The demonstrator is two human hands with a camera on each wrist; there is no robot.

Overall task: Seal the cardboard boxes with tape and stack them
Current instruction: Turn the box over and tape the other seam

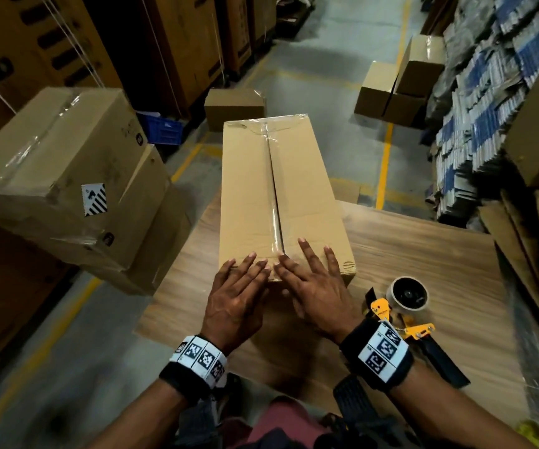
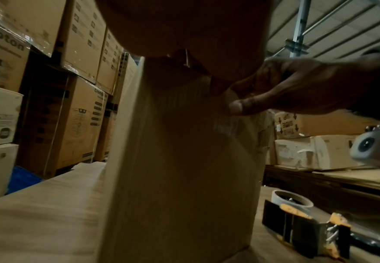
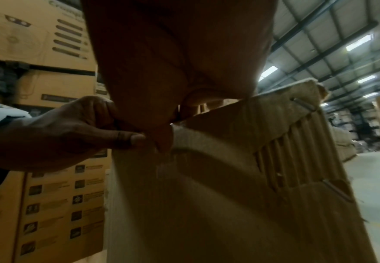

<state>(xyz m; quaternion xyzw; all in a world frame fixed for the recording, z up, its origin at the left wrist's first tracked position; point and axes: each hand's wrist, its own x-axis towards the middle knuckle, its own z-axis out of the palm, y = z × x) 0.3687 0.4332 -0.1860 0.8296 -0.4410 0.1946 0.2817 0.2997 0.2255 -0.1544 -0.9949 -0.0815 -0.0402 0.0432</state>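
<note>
Box: long cardboard box [image 1: 277, 196] lying on the wooden tabletop [image 1: 423, 260], far end overhanging the edge; clear tape [image 1: 276, 218] along the centre seam of the top flaps.
Left hand: left hand [image 1: 235, 296] laid flat at the near top edge, left of the seam; grip released, fingers straight, thumb [image 3: 126, 138] pressed to the near end face.
Right hand: right hand [image 1: 316, 286] flat on the top, right of the seam; grip released, fingers spread, thumb [image 2: 243, 106] against the near end face.
Dispenser: tape dispenser [image 1: 404, 306] resting on the tabletop just right of the right wrist, apart from the box.
Surroundings: taped boxes stacked [image 1: 64, 176] at left; more cartons on the floor beyond.
</note>
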